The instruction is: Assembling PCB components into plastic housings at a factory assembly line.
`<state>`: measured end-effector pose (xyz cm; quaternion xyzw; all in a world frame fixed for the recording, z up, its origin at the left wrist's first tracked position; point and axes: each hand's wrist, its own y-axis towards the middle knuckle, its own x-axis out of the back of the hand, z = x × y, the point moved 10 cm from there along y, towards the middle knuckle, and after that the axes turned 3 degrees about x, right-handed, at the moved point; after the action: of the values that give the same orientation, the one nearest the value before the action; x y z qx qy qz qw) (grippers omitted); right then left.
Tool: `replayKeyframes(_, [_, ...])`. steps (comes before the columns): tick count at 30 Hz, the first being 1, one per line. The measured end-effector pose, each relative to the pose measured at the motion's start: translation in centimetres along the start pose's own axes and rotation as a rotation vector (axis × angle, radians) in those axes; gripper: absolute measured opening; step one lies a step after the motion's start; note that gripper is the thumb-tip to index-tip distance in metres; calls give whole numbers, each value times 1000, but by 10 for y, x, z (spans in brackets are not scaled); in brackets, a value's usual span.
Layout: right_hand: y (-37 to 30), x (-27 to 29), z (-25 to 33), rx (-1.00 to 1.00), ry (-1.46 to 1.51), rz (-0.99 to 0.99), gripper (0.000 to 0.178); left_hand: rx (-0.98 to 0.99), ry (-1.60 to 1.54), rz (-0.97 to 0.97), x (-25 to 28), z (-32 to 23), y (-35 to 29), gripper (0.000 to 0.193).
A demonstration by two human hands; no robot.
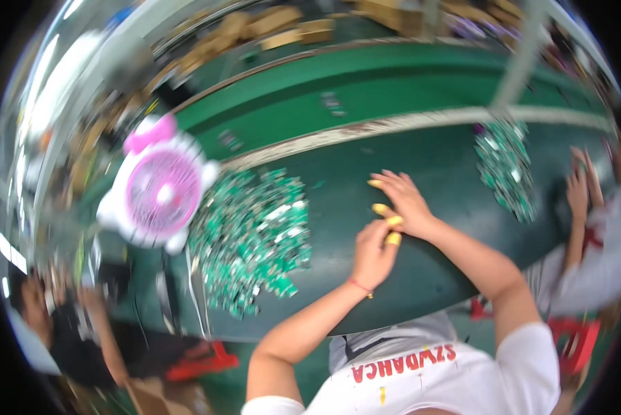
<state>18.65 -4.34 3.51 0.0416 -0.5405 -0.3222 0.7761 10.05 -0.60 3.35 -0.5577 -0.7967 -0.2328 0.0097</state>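
Note:
My left hand (375, 250) is closed, its thumb and forefinger drawn near each other beside my right hand. Yellow finger cots (393, 238) cover fingertips on both hands. Just beyond and to the right, my right hand (408, 206) is held with its fingers stretched out and apart, no object in it. The two hands meet or overlap at the right thumb; what the left fingertips pinch, if anything, is hidden. Left of my hands lies a wide heap of small green circuit boards (255, 235) on the dark green work table (345, 290).
A white and pink character-shaped fan (162, 190) stands left of the heap. Another pile of circuit boards (505, 169) lies at the right, near a co-worker's hands (581, 183). Beyond a pale rail (365, 130) runs a green conveyor belt (393, 86) with a few boards. Another person sits at left.

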Motion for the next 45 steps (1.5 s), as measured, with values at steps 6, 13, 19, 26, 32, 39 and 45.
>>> replayKeyframes(6, [-15,-4,-20,-63,4,-54,53,149,-126,147,-22,20,-7,46])
replayKeyframes(13, [-25,-16,-15,-98,81,-64,45,150,-70,113,-12,9,-17,40])
replayKeyframes(19, [-25,-13,-25,-107,71,-56,47,187,-71,92,-17,3,-9,39])
replayKeyframes(26, [-18,-9,-22,-103,59,-33,41,190,-231,55,-11,14,-5,41])
replayKeyframes(32, [-16,-10,-12,-83,57,13,38,274,-449,43,-7,16,-11,46])
replayKeyframes(39, [-23,-10,-7,-94,56,42,38,292,-525,65,-10,15,-19,51])
replayKeyframes(45, [-20,-14,-10,-78,56,7,39,288,-496,53,-8,19,-18,45])
